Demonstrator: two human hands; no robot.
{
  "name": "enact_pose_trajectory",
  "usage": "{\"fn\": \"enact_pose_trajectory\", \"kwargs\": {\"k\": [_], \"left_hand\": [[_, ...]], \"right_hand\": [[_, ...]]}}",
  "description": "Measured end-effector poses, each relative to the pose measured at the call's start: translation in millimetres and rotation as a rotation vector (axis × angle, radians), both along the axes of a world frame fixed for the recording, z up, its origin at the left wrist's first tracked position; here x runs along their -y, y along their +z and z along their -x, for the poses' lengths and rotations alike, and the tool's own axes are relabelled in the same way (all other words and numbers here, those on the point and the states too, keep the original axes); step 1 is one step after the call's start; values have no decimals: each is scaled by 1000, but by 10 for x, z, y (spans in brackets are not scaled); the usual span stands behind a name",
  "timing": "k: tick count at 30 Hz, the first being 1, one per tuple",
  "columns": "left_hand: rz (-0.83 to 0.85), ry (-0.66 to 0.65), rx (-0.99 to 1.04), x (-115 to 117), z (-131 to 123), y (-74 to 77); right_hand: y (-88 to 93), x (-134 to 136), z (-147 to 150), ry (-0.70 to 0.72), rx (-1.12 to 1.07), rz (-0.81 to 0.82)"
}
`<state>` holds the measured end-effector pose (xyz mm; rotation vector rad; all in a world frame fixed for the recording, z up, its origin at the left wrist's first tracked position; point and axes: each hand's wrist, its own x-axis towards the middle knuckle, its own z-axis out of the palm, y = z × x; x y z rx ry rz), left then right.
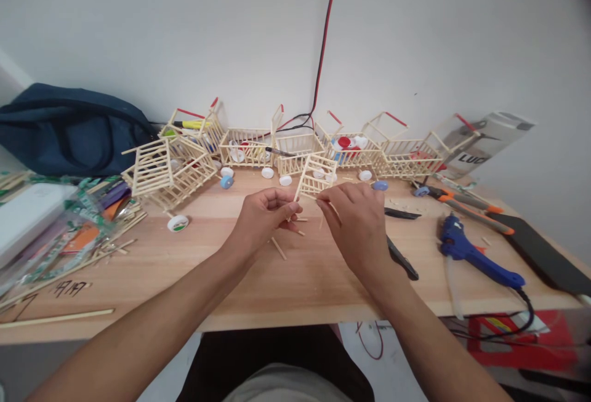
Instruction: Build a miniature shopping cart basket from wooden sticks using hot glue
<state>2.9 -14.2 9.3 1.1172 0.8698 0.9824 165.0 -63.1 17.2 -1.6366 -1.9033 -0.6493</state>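
Forearms (180, 309) are reaching over the desk (258, 297). Left hand (263, 214) and right hand (357, 217) are pinching a wooden-stick lattice panel (314, 183) near its lower corners, presumably steadying it. Behind it, miniature stick shopping carts (409, 162) are lining the wall, probably sparing working room; at right, a blue hot-glue gun (480, 257) is lying, likely for easy reach.

Head-worn view, forward and down
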Motion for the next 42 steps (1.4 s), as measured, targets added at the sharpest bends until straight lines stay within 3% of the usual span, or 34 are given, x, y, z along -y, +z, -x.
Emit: {"fn": "enact_pose_trajectory", "kwargs": {"k": [42], "left_hand": [[69,-32,25,27,11,28]], "right_hand": [[13,-32,11,17,21,3]]}}
